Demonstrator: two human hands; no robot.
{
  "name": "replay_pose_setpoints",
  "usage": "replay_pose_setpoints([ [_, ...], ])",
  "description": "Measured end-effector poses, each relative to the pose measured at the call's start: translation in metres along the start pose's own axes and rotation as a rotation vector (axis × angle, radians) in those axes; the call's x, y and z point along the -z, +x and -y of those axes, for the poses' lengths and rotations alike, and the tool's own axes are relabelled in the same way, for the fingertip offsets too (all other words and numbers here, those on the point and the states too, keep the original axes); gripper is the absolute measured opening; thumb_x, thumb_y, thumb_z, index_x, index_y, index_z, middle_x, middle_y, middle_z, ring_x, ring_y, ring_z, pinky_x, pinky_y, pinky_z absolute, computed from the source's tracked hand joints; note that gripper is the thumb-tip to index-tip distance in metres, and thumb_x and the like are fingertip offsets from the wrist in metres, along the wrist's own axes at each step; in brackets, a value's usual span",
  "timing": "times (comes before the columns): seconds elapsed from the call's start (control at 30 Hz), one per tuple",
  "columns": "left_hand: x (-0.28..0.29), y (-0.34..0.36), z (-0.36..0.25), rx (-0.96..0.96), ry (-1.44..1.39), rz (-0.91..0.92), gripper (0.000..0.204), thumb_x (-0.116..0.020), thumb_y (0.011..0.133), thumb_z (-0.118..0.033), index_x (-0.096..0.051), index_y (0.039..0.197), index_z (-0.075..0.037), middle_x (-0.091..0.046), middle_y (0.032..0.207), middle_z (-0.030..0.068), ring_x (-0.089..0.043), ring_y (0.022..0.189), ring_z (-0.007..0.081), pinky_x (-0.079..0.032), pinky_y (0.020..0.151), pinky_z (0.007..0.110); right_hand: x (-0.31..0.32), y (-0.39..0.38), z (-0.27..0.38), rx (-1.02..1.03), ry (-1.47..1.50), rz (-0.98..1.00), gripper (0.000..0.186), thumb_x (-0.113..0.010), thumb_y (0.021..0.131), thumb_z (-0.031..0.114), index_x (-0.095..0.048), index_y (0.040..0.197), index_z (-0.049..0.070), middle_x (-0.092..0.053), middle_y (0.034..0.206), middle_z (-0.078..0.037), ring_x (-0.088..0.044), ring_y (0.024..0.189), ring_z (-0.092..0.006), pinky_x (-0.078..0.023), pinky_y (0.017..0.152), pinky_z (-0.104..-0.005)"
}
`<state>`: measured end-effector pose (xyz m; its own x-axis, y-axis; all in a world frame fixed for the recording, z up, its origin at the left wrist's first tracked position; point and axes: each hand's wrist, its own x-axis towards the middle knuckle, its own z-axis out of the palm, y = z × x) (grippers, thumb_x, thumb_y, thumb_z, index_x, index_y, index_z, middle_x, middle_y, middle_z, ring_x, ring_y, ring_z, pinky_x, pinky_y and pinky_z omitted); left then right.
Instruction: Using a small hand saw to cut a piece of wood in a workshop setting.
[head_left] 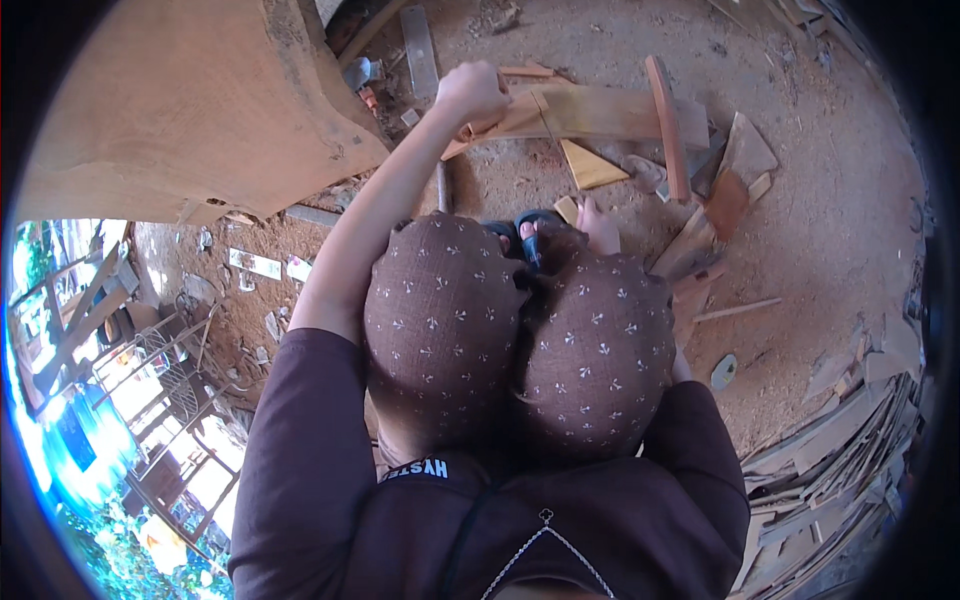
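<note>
My left hand (474,98) is closed at the left part of a long, pale wooden plank (580,115) lying beyond my knees; its fingertips are mostly hidden. My right hand (600,225), partly behind my right knee, has curled fingers beside a small wooden block (566,210); what they grip is unclear. A reddish wooden batten (666,125) lies across the plank's right part. A yellow triangular offcut (590,168) lies just in front of the plank. My sandalled feet (532,235) show between my knees.
A large tan board (180,100) fills the upper left. Wood offcuts (728,205) lie scattered on the dusty ground at right, with stacked strips (840,460) at the lower right. A tangle of racks and frames (170,370) stands at the left. A small tool (365,85) lies by the board.
</note>
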<state>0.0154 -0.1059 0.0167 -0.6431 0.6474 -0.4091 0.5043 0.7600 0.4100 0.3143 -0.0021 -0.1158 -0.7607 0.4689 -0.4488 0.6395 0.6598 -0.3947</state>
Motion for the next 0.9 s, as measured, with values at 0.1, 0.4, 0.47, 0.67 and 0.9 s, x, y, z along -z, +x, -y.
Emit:
replay_pose_setpoints([
  [0.1,0.004,0.003,0.003,0.012,0.049,-0.033,0.025,-0.069,0.075,-0.033,-0.072,0.089,-0.013,-0.070,0.091,0.0116,-0.067,0.088,0.0283,-0.053,0.081,0.038,0.006,0.039,0.035,0.117,0.047,-0.061,0.020,-0.044,0.092,0.020,-0.045,0.103,0.004,-0.063,0.074,-0.026,-0.063,0.074,-0.0438,-0.049,0.065,-0.0543],
  [0.4,-0.001,0.006,-0.001,0.028,0.053,-0.059,0.023,-0.067,0.075,-0.031,-0.072,0.089,-0.013,-0.070,0.090,0.0109,-0.067,0.087,0.0281,-0.053,0.081,0.038,0.007,0.056,0.034,0.180,0.113,-0.151,0.020,-0.044,0.094,0.023,-0.047,0.099,0.004,-0.062,0.072,-0.027,-0.062,0.070,-0.0454,-0.047,0.061,-0.0562],
  [0.47,-0.001,0.005,0.002,0.030,0.035,-0.063,0.023,-0.068,0.074,-0.031,-0.072,0.088,-0.013,-0.071,0.090,0.0108,-0.067,0.087,0.0281,-0.053,0.081,0.037,-0.001,0.017,0.018,0.086,0.081,-0.104,0.019,-0.044,0.094,0.023,-0.047,0.099,0.005,-0.062,0.072,-0.026,-0.061,0.070,-0.0454,-0.047,0.060,-0.0564],
  [0.67,0.001,0.006,-0.005,-0.004,0.053,-0.051,0.025,-0.066,0.073,-0.030,-0.072,0.089,-0.012,-0.070,0.091,0.0117,-0.067,0.087,0.0289,-0.053,0.081,0.037,0.019,0.043,0.020,0.177,0.071,-0.114,0.017,-0.043,0.093,0.019,-0.047,0.099,0.003,-0.061,0.072,-0.028,-0.061,0.072,-0.0460,-0.046,0.062,-0.0575],
  [0.9,-0.005,0.011,-0.008,0.001,0.047,-0.074,0.025,-0.066,0.072,-0.030,-0.072,0.089,-0.012,-0.070,0.091,0.0121,-0.067,0.086,0.0293,-0.053,0.082,0.038,0.029,0.102,0.053,0.224,0.061,-0.171,0.019,-0.043,0.093,0.019,-0.049,0.102,0.003,-0.061,0.072,-0.028,-0.061,0.072,-0.0457,-0.047,0.065,-0.0561],
])
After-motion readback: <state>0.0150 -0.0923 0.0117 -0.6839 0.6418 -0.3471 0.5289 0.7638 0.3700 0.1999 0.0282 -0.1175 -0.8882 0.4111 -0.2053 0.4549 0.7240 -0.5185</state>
